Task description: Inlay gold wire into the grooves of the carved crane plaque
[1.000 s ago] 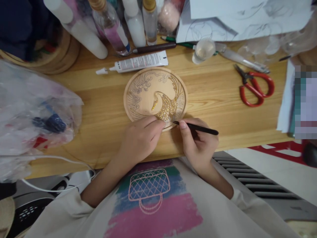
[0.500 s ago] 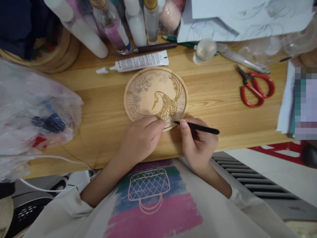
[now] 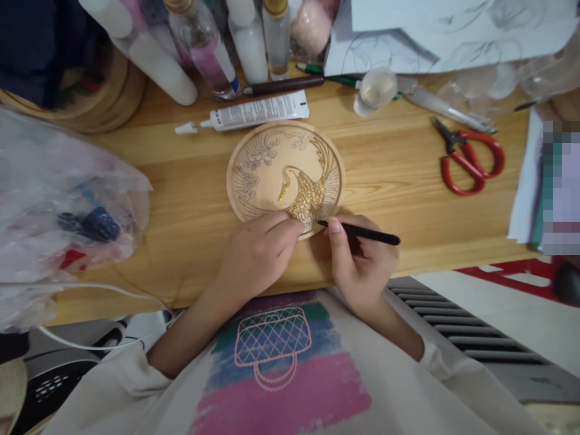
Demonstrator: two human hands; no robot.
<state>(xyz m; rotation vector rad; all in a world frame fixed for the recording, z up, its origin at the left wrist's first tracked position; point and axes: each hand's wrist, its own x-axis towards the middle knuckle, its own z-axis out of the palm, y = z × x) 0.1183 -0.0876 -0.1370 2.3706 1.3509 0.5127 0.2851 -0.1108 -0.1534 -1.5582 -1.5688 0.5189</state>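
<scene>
A round wooden plate (image 3: 267, 181) lies on the table, with a line drawing of a bird partly covered in gold wire (image 3: 308, 193). My left hand (image 3: 260, 251) rests on the plate's lower edge, its fingers curled together; what they pinch, if anything, is too small to make out. Closed around black tweezers (image 3: 371, 234), my right hand (image 3: 365, 260) is at the lower right rim. The tweezers' tip points left, over the lower part of the drawing near my left fingertips.
Behind the plate lie a white glue tube (image 3: 260, 111) and a dark pen (image 3: 285, 84). Red-handled pliers (image 3: 466, 160) and a small clear cup (image 3: 375, 90) are to the right. Bottles (image 3: 206, 54) stand at the back; a plastic bag (image 3: 67, 199) fills the left.
</scene>
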